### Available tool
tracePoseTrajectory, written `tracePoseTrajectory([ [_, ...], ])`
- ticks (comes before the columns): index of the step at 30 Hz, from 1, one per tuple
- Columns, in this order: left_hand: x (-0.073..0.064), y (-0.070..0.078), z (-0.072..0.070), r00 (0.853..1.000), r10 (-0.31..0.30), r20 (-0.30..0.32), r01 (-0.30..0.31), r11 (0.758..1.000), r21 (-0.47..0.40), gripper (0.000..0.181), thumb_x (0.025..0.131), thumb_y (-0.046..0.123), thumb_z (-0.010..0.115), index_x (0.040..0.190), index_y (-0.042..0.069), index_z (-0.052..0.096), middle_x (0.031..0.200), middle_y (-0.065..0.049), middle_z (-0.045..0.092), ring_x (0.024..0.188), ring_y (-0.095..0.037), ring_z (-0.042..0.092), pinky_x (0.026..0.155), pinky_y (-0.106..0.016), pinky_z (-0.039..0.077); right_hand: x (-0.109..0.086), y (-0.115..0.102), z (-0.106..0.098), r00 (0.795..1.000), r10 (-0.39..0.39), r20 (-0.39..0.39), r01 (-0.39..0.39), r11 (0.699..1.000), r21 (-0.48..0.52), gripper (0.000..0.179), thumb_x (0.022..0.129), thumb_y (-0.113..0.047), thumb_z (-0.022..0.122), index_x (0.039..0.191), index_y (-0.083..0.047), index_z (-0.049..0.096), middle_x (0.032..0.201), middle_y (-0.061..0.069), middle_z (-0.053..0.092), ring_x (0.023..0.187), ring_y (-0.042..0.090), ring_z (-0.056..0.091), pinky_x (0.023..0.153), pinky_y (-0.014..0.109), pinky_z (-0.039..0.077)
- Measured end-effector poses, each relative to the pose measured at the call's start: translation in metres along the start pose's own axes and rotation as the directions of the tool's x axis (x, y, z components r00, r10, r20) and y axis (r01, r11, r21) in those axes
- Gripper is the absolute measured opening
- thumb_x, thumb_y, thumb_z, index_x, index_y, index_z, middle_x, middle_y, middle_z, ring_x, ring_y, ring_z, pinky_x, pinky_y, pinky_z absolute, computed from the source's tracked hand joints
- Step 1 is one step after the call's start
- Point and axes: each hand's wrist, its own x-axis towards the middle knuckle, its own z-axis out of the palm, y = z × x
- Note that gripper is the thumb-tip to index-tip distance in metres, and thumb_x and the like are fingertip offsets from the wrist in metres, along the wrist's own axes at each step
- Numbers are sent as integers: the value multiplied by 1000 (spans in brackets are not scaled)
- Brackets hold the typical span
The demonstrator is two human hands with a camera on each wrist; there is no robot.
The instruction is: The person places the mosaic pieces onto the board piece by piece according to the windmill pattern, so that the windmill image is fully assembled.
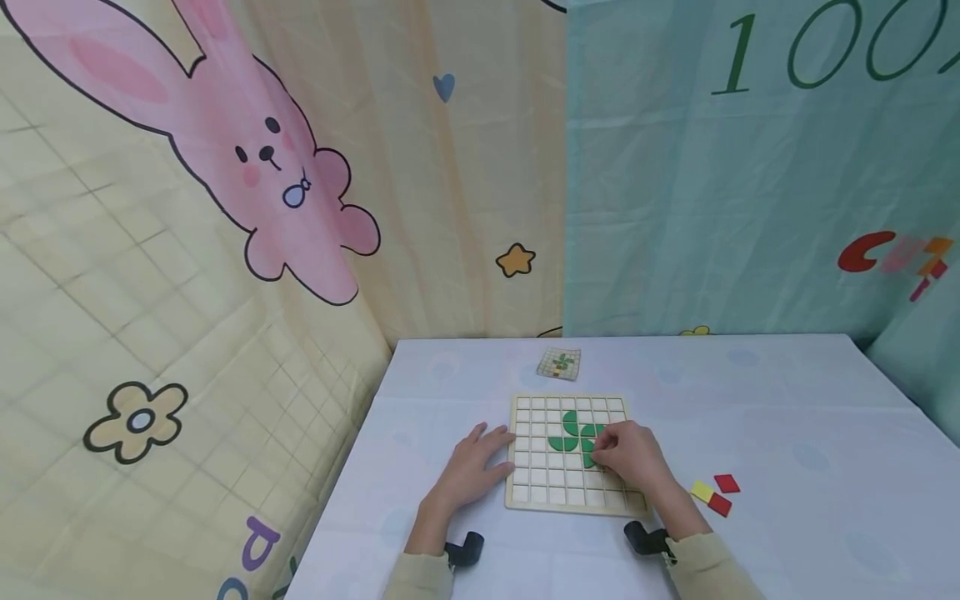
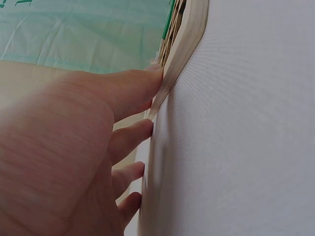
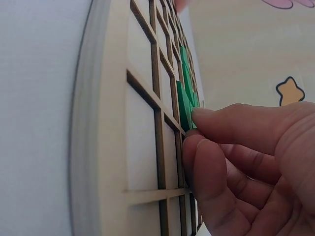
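Note:
A square wooden grid board (image 1: 546, 497) lies on the table, with several green rounded tiles (image 1: 571, 422) set near its middle in a clover-like pattern. My left hand (image 1: 471, 468) rests at the board's left side, fingers spread and fairly straight. In the left wrist view, the thumb (image 2: 135, 88) and fingertips touch the board's edge (image 2: 184, 44). Over the right half of the board, my right hand (image 1: 633, 454) has its thumb and curled fingers pinched at a green tile (image 3: 185, 105). That tile's far end is hidden behind the fingertips.
Right of the board lie a yellow tile (image 1: 702, 491) and two red tiles (image 1: 727, 483). A small card (image 1: 559, 364) showing a green pattern on a grid lies behind the board. Printed curtains (image 1: 465, 183) hang beyond the white table (image 1: 795, 400).

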Motion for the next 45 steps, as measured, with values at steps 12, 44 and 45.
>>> tracePoseTrajectory([
  [12, -1, 2, -2, 1000, -5, -9, 5, 1000, -3, 51, 98, 41, 62, 146, 24, 55, 155, 2, 45, 150, -31, 24, 118, -58, 25, -1, -2, -5, 1000, -8, 12, 8, 1000, -27, 11, 83, -8, 80, 79, -12, 70, 69, -2, 62, 62, 16, 56, 56, 31, 48],
  [44, -1, 3, -2, 1000, -8, -3, 7, 1000, -26, 50, 99, 39, 62, 146, 23, 55, 156, 2, 44, 150, -32, 23, 118, -58, 24, -19, 21, -66, 999, -1, -34, -2, 997, -84, 16, 86, -10, 78, 102, -9, 73, 90, 1, 69, 84, 20, 63, 69, 36, 55],
  [45, -1, 4, -2, 1000, -7, -2, 7, 1000, -25, 50, 99, 39, 62, 146, 23, 55, 156, 1, 44, 150, -32, 23, 118, -58, 24, -20, 22, -68, 1000, 3, -30, -5, 996, -88, 17, 87, -10, 78, 102, -9, 73, 91, 1, 69, 85, 20, 63, 70, 37, 55],
])
